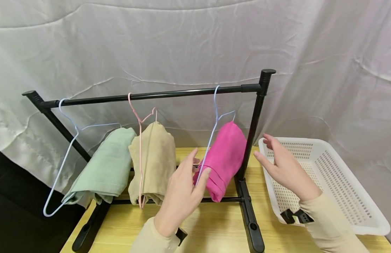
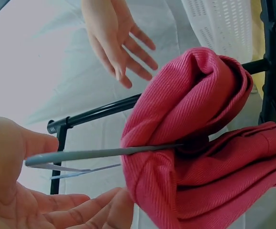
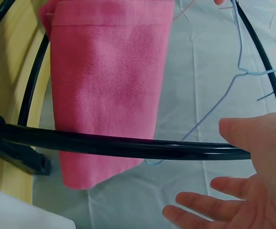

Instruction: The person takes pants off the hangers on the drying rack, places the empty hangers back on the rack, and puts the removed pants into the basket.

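Folded magenta cloth point(image 1: 228, 158) drapes over a light blue wire hanger point(image 1: 211, 137), which hooks on the rack's top bar point(image 1: 183, 93) near its right end. My left hand point(image 1: 183, 191) is at the near end of this hanger, thumb and fingers spread on either side of the wire. In the left wrist view its fingertips point(image 2: 121, 202) are right at the cloth's edge. My right hand point(image 1: 288, 168) hovers with spread fingers over the left rim of a white basket point(image 1: 357, 186), right of the rack post, holding nothing.
Further left on the black rack hang a beige cloth point(image 1: 157, 158) on a pink hanger point(image 1: 140, 154) and a pale green cloth point(image 1: 110, 165) on another blue hanger point(image 1: 67, 151). The rack's feet stand on a wooden table point(image 1: 211, 225). A light curtain point(image 1: 183, 45) covers the back.
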A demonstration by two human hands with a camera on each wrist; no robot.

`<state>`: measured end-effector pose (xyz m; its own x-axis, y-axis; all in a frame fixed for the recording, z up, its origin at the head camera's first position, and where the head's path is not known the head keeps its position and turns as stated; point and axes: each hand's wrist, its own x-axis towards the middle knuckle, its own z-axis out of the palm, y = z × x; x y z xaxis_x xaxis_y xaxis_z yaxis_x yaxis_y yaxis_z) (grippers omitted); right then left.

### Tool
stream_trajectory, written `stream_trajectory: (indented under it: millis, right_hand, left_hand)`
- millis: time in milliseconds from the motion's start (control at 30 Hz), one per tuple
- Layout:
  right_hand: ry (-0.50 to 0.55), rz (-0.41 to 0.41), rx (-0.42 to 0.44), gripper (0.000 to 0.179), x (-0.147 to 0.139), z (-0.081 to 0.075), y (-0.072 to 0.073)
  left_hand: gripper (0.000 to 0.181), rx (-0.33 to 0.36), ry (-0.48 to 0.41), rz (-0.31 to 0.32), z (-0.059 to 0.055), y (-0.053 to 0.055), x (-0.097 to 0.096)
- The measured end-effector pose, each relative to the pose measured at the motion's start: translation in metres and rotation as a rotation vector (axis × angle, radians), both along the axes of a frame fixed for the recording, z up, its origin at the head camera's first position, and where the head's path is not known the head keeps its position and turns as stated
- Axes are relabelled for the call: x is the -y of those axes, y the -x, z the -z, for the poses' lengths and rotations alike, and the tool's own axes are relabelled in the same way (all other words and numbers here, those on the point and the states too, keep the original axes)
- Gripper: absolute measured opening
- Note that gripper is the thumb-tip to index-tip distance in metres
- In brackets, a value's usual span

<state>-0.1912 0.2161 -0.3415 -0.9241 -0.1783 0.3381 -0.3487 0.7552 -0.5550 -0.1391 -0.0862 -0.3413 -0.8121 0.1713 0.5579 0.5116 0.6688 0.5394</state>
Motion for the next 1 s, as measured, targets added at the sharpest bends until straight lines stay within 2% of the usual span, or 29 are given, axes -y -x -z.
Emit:
stream_trajectory:
  millis: [133,300,500,633,833,1000]
  right_hand:
    - [0.036,-0.016,0.002,0.071,0.006,-0.003,0.015]
    - [0.099,-0.031,-0.029,0.064,0.011,-0.002,0.03]
    - [0.15,-0.027,-0.029,0.065,0.015,-0.001,0.04]
    - [0.18,-0.02,-0.039,0.059,0.016,0.0,0.044]
    - [0.224,-0.053,-0.116,0.043,0.021,0.008,0.053]
    - [0.326,-0.076,-0.134,0.04,0.028,0.017,0.06]
  left_hand:
    - [0.057,0.006,-0.004,0.007,-0.001,0.007,-0.004]
    - [0.047,-0.023,0.014,-0.004,-0.002,0.011,-0.01]
    - [0.041,-0.028,0.012,-0.021,-0.003,0.015,-0.012]
    - [0.035,-0.017,-0.01,0.0,-0.002,0.018,-0.01]
    - [0.028,0.094,-0.07,0.083,-0.003,0.021,-0.007]
    - [0.027,0.236,-0.192,0.138,-0.004,0.023,-0.005]
